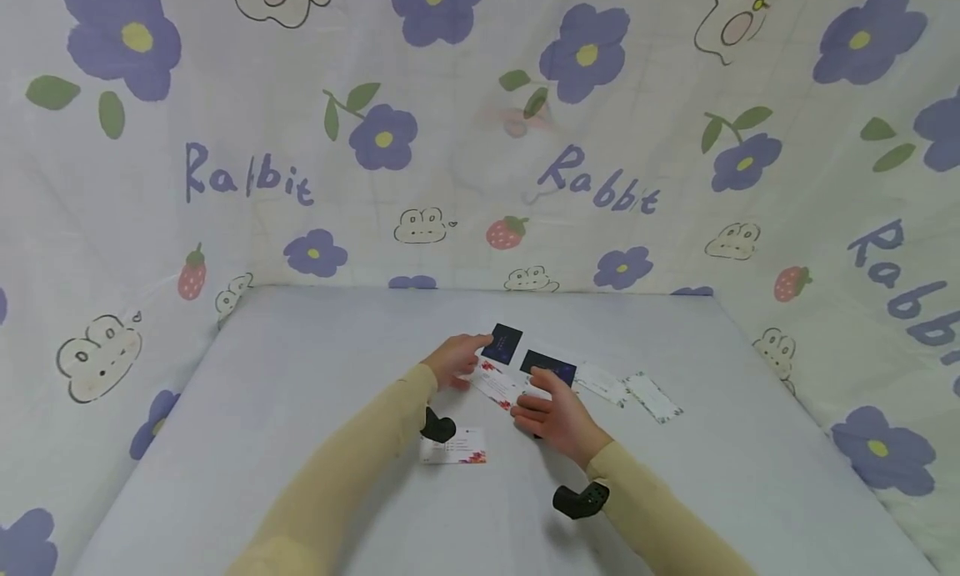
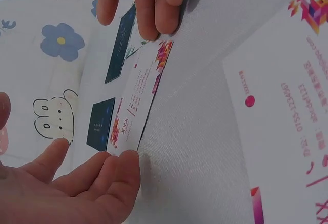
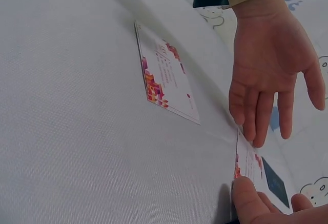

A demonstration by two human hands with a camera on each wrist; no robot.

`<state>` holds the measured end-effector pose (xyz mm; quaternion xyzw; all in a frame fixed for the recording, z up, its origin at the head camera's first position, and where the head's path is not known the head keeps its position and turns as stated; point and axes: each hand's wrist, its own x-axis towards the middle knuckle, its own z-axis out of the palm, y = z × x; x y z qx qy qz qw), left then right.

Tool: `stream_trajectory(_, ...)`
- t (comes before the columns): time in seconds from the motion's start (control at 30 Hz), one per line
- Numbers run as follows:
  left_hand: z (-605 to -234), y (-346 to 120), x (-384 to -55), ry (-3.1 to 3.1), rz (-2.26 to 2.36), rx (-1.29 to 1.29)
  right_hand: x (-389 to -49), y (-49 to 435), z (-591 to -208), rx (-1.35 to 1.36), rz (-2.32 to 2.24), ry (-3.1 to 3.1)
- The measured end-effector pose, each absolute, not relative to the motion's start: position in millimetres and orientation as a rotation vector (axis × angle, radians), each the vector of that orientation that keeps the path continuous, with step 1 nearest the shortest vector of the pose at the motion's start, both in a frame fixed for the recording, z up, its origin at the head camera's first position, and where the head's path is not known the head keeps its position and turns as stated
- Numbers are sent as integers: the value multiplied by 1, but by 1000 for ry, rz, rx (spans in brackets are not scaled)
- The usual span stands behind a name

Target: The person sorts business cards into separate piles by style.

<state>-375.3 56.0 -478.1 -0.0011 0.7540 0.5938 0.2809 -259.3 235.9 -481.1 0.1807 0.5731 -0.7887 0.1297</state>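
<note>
My left hand [image 1: 453,361] reaches over the far middle of the table, fingers extended beside a dark card [image 1: 508,339] and a white card with red and orange patterns [image 1: 497,384]. In the left wrist view, its fingertips are at the near end of that white card [image 2: 134,98]. My right hand [image 1: 558,418] is over the same group, fingers loosely extended, just in front of a second dark card [image 1: 546,364]. Its fingers hide part of another pale card. A small dark patch [image 1: 537,437] shows beneath the right hand; what it is, I cannot tell.
Two white cards with leafy borders, one in the middle [image 1: 602,384] and one further right [image 1: 654,398], lie flat. Nearer me is a stack of white cards with colourful corners [image 1: 465,449]. A patterned curtain [image 1: 480,167] surrounds the white table [image 1: 300,351].
</note>
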Motion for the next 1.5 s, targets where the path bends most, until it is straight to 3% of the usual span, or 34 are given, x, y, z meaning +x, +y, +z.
stream_trajectory(1.5,-465,34,-356,1801,1835,-156,-262,233,-494,606,-2350,1635)
